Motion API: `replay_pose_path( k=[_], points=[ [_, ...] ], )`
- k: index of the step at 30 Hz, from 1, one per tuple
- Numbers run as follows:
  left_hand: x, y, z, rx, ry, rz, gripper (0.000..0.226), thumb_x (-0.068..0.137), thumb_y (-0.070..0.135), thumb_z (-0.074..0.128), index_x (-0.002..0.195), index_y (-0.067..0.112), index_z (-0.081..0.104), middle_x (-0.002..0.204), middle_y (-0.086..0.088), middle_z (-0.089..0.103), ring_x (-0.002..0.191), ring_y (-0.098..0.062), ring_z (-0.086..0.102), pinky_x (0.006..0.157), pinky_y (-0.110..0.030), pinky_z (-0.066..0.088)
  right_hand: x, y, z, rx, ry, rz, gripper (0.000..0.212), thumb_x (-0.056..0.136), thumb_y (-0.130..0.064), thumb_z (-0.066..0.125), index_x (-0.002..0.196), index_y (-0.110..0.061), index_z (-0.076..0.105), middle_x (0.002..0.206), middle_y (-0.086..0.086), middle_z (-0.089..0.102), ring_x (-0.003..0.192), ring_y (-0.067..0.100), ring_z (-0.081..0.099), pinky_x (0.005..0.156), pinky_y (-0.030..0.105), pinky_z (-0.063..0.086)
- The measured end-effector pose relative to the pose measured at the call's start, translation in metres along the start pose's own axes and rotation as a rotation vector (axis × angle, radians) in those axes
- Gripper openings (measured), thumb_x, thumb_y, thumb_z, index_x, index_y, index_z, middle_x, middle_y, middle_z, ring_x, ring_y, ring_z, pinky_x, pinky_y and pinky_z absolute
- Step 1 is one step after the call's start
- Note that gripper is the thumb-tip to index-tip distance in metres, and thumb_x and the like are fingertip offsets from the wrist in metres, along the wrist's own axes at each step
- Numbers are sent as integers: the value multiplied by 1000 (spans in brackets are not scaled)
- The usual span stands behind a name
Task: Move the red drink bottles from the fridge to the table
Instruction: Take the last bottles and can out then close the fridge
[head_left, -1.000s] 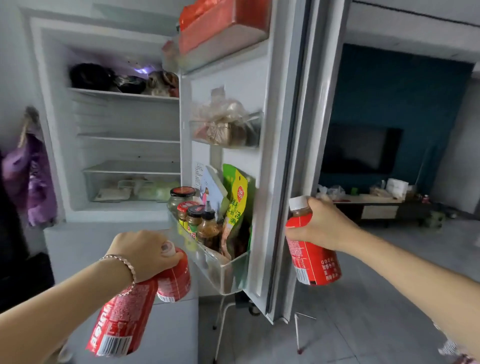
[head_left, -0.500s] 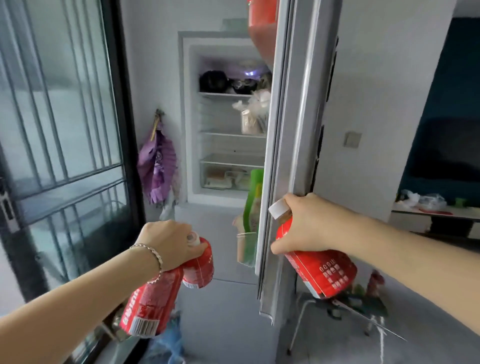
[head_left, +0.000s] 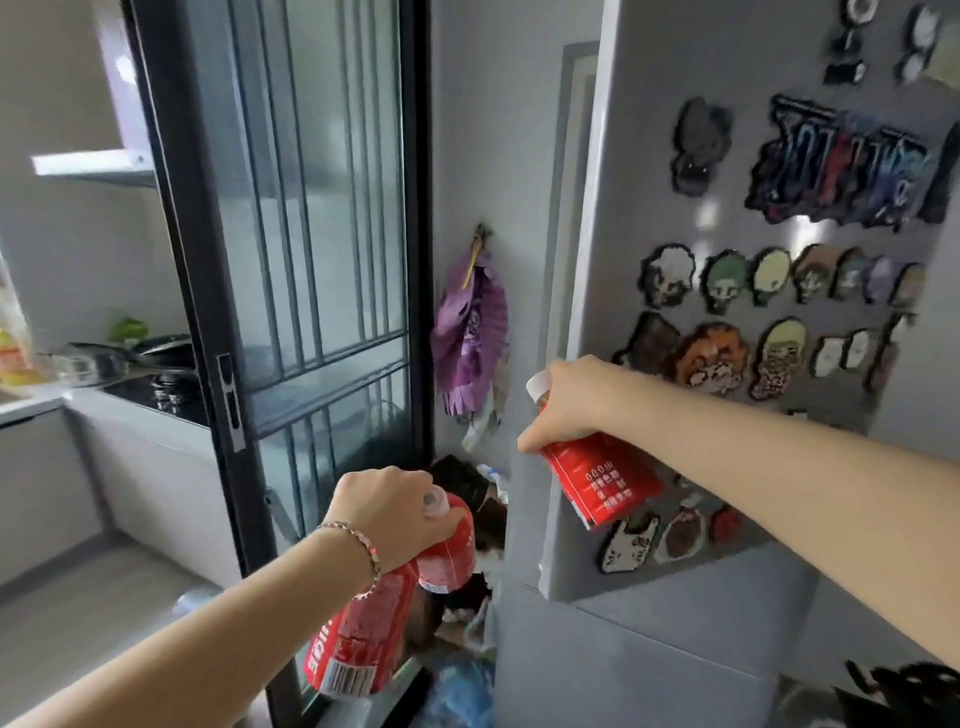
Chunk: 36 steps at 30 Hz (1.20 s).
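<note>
My left hand (head_left: 387, 512) grips two red drink bottles by their necks: one (head_left: 358, 634) hangs down below my wrist, the other (head_left: 451, 553) points forward with its white cap showing. My right hand (head_left: 569, 402) holds a third red bottle (head_left: 602, 480) with a white cap, tilted, against the left edge of the grey fridge door (head_left: 753, 467). The door is nearly closed and the fridge's inside is hidden.
Many magnets (head_left: 779, 322) cover the fridge door. A black-framed sliding glass door (head_left: 291, 291) stands left of the fridge. A purple fan (head_left: 470, 338) hangs on the wall between them, with bags and clutter (head_left: 467, 649) on the floor. A stove with pans (head_left: 156, 364) sits far left.
The fridge door has swung from open to nearly closed with my right hand on its edge. The view has turned left, showing the door's front. Both hands keep their bottles.
</note>
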<state>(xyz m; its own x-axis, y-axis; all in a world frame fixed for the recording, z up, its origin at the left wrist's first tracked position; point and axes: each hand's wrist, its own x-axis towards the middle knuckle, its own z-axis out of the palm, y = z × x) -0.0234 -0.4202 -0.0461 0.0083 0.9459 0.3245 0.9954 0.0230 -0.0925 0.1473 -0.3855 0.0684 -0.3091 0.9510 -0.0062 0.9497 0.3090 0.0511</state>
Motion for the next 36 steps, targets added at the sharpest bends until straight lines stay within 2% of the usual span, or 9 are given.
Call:
replay_pose_path(
  k=[5,9,11,15,18,27,29,33,36],
  points=[
    [61,-35,28,62,-23,-77,44,86,65,33,69,25,42,60,10,44,65,-13,52,60,-24,37,117,-25,-1,-99,-114,-77,48,77,-50,57,110,-15,55,107,7,58,97,28,60,62,26,42],
    [121,-52,41,82,-5,-156,44,86,66,33,77,25,49,60,10,43,66,-12,51,62,-22,38,201,-31,-10,-71,-214,-28,35,80,-47,56,81,-12,57,82,6,59,65,22,57,60,25,44],
    [147,-58,45,72,8,-193,44,86,66,34,76,26,47,60,11,40,68,-12,49,64,-22,37,235,-31,-14,-44,-266,1,36,83,-45,56,72,-11,52,74,6,56,60,21,54,66,26,45],
    [200,-73,60,76,6,-226,42,86,66,34,80,26,48,60,11,39,70,-13,52,65,-23,38,301,-23,-20,-68,-252,31,33,84,-42,54,79,-10,51,75,7,55,60,20,53,60,26,44],
    [234,-84,70,81,-20,-235,44,85,66,35,81,25,50,58,10,38,70,-15,52,63,-24,35,341,-17,-20,-88,-252,77,35,84,-45,54,83,-10,50,75,6,53,62,20,53,69,26,45],
    [322,-126,103,50,-15,-111,47,85,69,32,80,26,50,62,11,44,67,-12,52,60,-21,39,425,-3,-19,-83,-165,206,36,86,-47,55,96,-13,46,72,6,45,109,23,61,79,27,43],
    [339,-131,107,24,-5,-82,45,85,69,32,81,28,49,66,11,48,68,-11,53,60,-20,40,436,-3,-18,-77,-167,236,34,87,-45,54,90,-12,47,72,6,45,104,23,61,77,28,43],
    [357,-138,110,43,6,-37,44,86,68,31,81,28,48,65,12,45,69,-10,53,59,-20,39,443,-5,-12,-87,-202,260,34,85,-41,52,69,-12,45,69,5,49,61,19,51,63,25,42],
    [360,-137,109,34,-25,-33,48,86,67,31,85,26,54,73,11,54,72,-10,57,66,-21,45,438,-1,-5,-96,-156,222,35,78,-46,56,89,-12,52,78,5,52,67,22,56,64,26,45]
  ],
)
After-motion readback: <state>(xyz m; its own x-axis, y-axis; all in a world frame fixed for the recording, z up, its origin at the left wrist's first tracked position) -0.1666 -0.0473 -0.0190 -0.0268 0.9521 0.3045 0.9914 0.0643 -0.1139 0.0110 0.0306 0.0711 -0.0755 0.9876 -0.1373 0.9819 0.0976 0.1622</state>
